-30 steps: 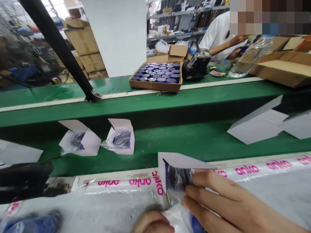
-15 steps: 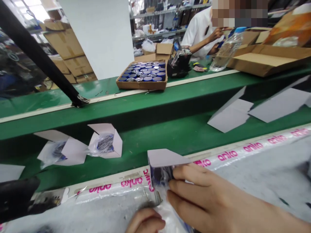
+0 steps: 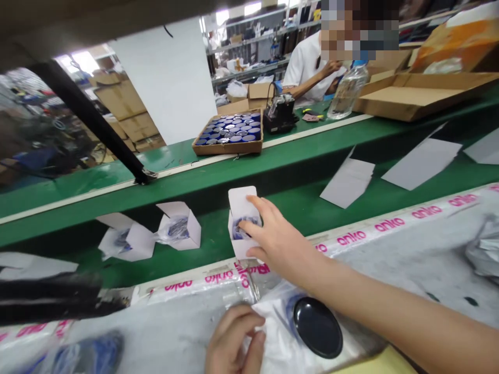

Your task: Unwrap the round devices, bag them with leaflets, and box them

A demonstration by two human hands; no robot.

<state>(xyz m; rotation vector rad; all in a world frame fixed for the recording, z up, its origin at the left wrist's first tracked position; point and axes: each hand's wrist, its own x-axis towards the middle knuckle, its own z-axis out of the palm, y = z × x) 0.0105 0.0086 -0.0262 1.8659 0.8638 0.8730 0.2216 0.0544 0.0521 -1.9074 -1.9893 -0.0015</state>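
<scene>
White carton (image 3: 238, 203) standing upright on the green desk (image 3: 288, 244), top open, one flap raised. Bagged blue-and-silver item (image 3: 242, 229) inside, partly hidden by fingers. Main change: carton no longer held up at the edge of the plastic sheet; it now stands on the green surface with the item in it. It now looks much like its neighbours, though the flaps are not closed.

Right hand (image 3: 278, 236): open, fingers spread, fingertips on the item at the carton's mouth, thumb low against the carton. No closed grip.

Left hand (image 3: 233, 340): 6 o'clock from the carton, fingers curled, apparently pinching a white plastic bag (image 3: 273, 324). Black round disc (image 3: 317, 327) on the bag, 5 o'clock.

Two more open cartons (image 3: 179, 228) at 9 o'clock, each holding a bagged item. Flat white carton blanks (image 3: 346, 182) at 2 o'clock. Cardboard tray of blue-capped tins (image 3: 228, 149) at 12 o'clock, on the far ledge. Co-worker in a white shirt (image 3: 307, 67) at 1 o'clock.
</scene>
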